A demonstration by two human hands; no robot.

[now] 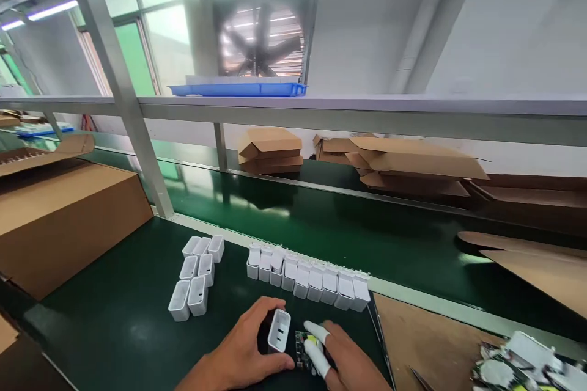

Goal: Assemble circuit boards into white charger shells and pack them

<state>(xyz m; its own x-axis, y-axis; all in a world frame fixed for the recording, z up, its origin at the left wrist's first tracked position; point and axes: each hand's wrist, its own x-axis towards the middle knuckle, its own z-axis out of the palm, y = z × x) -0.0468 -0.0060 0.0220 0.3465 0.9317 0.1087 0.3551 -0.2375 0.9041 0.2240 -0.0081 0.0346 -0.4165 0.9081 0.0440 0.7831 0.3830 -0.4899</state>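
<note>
My left hand (247, 345) is closed around a small white plastic housing (279, 330), open side up, with dark slots in its floor. Just right of it, my right hand (339, 354) has white covers on two fingertips and grips a small green circuit board (301, 348) with a yellow part; its thumb is mostly hidden. Beyond my hands, a row of white housings with white flaps or boards (302, 278) stands along the bench edge. To the left, several open white housings (197, 293) sit grouped on the dark green mat (123, 305).
A large cardboard box (73, 214) stands at the left. At lower right, tweezers (419, 379) and a pile of boards and white parts (518, 363) lie on a brown board (403, 330). Beyond runs a green conveyor belt (275, 208), under a metal shelf (348, 111) bearing a blue tray (238, 90).
</note>
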